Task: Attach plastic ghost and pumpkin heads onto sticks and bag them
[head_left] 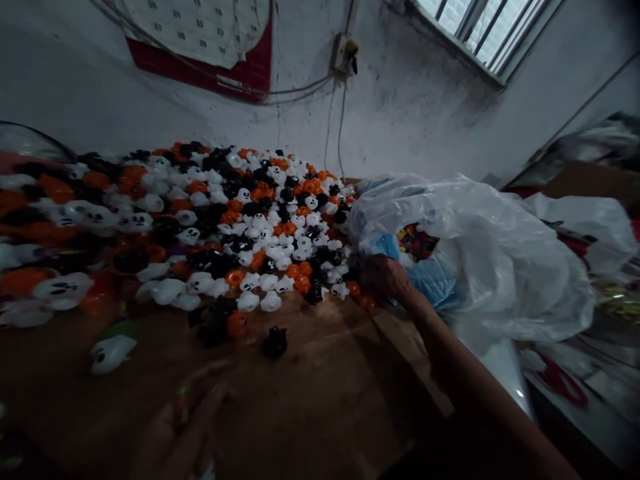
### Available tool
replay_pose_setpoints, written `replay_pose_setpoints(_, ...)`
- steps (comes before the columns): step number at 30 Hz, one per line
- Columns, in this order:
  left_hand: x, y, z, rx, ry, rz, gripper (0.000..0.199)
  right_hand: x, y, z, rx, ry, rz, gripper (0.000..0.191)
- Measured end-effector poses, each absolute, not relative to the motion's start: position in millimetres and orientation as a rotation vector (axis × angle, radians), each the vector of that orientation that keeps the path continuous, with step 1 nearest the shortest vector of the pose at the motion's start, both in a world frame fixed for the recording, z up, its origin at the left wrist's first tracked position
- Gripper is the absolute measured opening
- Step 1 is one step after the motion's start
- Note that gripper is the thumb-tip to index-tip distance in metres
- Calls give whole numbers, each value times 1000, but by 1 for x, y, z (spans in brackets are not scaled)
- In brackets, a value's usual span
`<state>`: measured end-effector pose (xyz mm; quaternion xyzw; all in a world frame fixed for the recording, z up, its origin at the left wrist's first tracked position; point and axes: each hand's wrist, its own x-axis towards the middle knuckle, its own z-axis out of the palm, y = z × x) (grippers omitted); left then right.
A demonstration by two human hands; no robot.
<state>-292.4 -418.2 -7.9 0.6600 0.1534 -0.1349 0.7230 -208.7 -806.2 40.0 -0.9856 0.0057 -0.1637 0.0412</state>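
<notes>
A wide heap of small white ghost pieces point(271, 301), orange pumpkin pieces point(235, 278) and black pieces point(275, 342) lies over the brown table point(310, 393). My left hand point(187, 420) is low in the frame, blurred, with a small green and orange item point(182, 403) between its fingers. At the heap's right edge, my right hand point(383, 277) reaches beside the opening of a clear plastic bag point(500, 247); its fingertips are dark and blurred against the pieces, and what they hold, if anything, cannot be made out. Colourful items point(417, 241) show inside the bag.
Blue plastic point(435, 283) lines the bag's mouth. Behind the heap is a white wall with a calendar point(200, 33), a socket point(344, 55) with hanging cords, and a barred window point(480, 27). More bags point(590, 227) are piled at the right.
</notes>
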Motion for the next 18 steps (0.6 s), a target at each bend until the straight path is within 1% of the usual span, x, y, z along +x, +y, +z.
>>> replay_pose_setpoints(4,-276,-419,-11,1284,428,-342,51,-217,-806,39,-3054,-114,-460,30)
replay_pose_setpoints(8,-280,-420,8,1249,530,-370,48,-227,-786,32,-3133,-241,-318,24)
replay_pose_setpoints(11,-285,-421,19,1216,540,-355,45,-235,-758,20,-3203,-170,-362,22)
replay_pose_setpoints(13,-286,-419,19,1202,525,-345,51,-241,-738,11,-3233,-127,-392,24)
replay_pose_setpoints(16,-283,-416,10,1174,509,-364,65,-252,-716,3,-3263,-113,-409,32)
replay_pose_setpoints(18,-283,-416,2,1141,490,-353,65,-258,-707,6,-3273,-118,-425,35)
